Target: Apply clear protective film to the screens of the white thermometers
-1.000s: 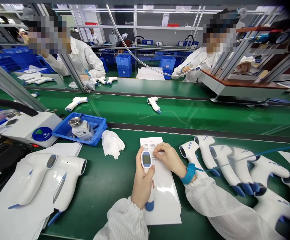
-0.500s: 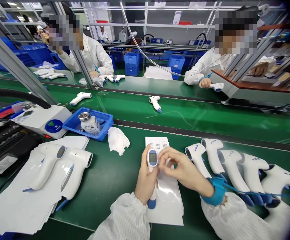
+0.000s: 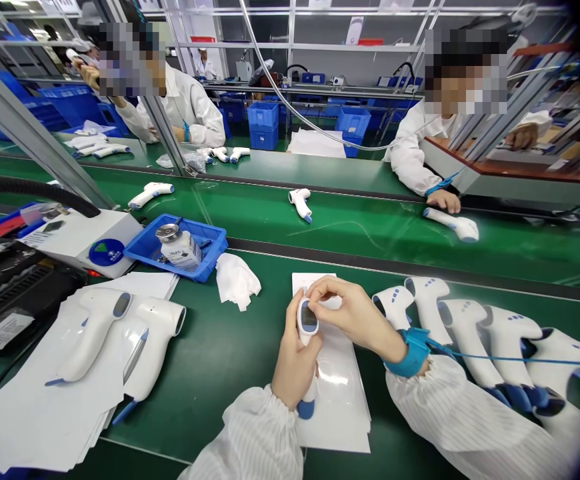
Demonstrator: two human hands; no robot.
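Note:
My left hand (image 3: 295, 360) is wrapped round a white infrared thermometer (image 3: 307, 337), its dark oval display facing me and its blue-ended handle pointing down. At the display's upper right edge, the fingertips of my right hand (image 3: 347, 310) are pinched together; whatever is between them, if anything, is too small to make out. A blue wrist strap (image 3: 410, 353) circles my right wrist. Beneath both hands lies a stack of printed paper sheets (image 3: 343, 400). Several more thermometers (image 3: 465, 327) lie in a row beside my right arm.
Two thermometers (image 3: 153, 347) and a pen (image 3: 135, 357) rest on papers at left. A blue tray (image 3: 210, 260) holds a metal-topped bottle (image 3: 180, 248); crumpled white cloth (image 3: 237, 280) lies beside it. Across the green conveyor belt (image 3: 235, 213), which carries thermometers, co-workers sit behind metal posts.
My right hand has moved left onto the display's top edge. Thermometers on the belt have shifted slightly left. The co-worker at right has set a thermometer on the belt and let go.

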